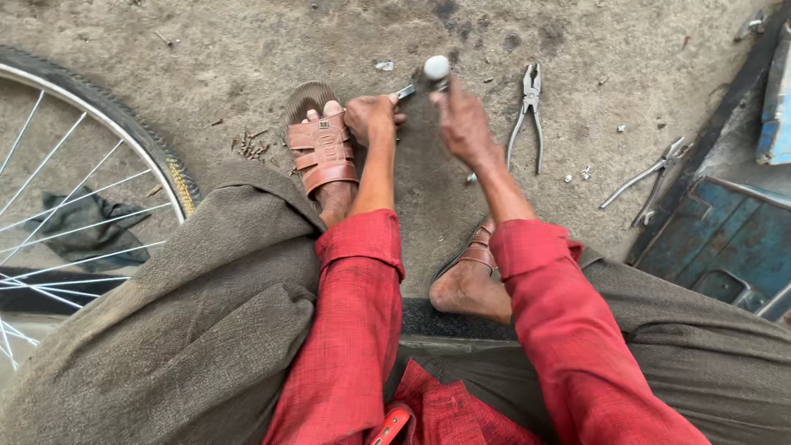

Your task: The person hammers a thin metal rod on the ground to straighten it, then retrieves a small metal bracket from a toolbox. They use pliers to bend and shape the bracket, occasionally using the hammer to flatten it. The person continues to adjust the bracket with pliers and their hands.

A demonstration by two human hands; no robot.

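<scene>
My left hand (371, 117) is closed around a small metal piece (406, 91) whose shiny end sticks out to the right, just above the ground. My right hand (463, 122) grips a hammer with a rounded silver head (436, 67), raised a little above that piece. Both arms wear red sleeves. My left foot in a brown sandal (321, 151) rests beside the left hand; my right foot (470, 284) is tucked near my knee.
A bicycle wheel (99, 165) with spokes and tyre lies at the left over a dark rag. Pliers (527, 111) lie right of my hands, another pair of pliers (651, 177) farther right by a blue metal box (717, 239). Small screws and nails lie scattered on the concrete.
</scene>
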